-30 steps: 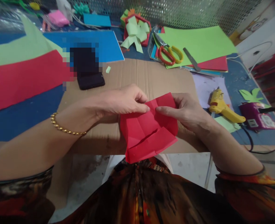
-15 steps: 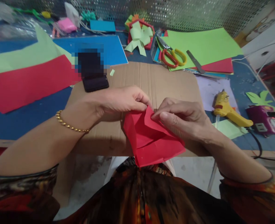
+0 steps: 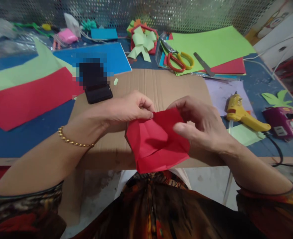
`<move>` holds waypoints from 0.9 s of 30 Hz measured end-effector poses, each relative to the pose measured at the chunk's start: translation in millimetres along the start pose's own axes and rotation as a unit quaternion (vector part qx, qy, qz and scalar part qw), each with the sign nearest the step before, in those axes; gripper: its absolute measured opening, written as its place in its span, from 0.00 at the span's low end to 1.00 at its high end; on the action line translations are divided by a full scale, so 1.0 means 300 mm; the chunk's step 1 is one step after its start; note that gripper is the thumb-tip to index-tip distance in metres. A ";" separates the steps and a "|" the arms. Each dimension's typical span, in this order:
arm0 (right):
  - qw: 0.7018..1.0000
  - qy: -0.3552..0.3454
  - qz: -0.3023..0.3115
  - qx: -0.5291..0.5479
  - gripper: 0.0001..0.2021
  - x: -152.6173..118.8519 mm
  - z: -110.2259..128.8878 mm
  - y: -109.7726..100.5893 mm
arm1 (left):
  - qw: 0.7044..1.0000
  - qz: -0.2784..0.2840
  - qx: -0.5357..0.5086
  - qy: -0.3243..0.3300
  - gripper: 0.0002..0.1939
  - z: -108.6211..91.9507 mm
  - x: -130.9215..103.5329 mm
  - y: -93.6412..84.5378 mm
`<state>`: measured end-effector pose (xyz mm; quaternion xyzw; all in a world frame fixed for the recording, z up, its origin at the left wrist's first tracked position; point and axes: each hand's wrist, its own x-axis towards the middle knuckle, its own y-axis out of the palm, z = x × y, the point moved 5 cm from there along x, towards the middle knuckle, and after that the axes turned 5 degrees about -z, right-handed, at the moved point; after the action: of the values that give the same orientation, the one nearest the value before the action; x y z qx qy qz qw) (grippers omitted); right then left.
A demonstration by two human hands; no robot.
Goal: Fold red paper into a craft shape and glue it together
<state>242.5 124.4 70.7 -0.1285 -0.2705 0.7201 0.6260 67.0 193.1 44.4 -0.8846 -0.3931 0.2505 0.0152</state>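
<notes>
A folded red paper piece [image 3: 158, 146] hangs over the near edge of a cardboard sheet [image 3: 158, 83], its top side spread open like a pocket. My left hand [image 3: 134, 108] pinches its upper left edge between thumb and fingers. At the right side of the paper is my right hand [image 3: 201, 122], thumb and fingers apart, the fingertips partly hidden behind the paper's raised flap. Whether those fingers touch the flap from behind is hard to tell.
Scissors [image 3: 177, 61] and a metal blade [image 3: 203, 63] lie on green paper [image 3: 211, 46]. A yellow glue gun [image 3: 246, 116] and purple box [image 3: 284, 122] are at right. A phone [image 3: 98, 93] is at left, beside large red paper [image 3: 32, 96].
My right thumb has parted from the paper and the right hand has opened. The paper's flap, folded over before, now stands spread out to the right. The view has shifted slightly.
</notes>
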 end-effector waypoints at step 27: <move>0.997 0.070 0.005 0.030 0.27 0.038 -0.091 0.007 | 0.991 -0.036 0.121 0.041 0.12 -0.029 0.003 -0.015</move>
<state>253.0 141.6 48.9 -0.1614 -0.2040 0.7204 0.6429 68.4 198.3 52.7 -0.8710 -0.3904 0.2593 0.1475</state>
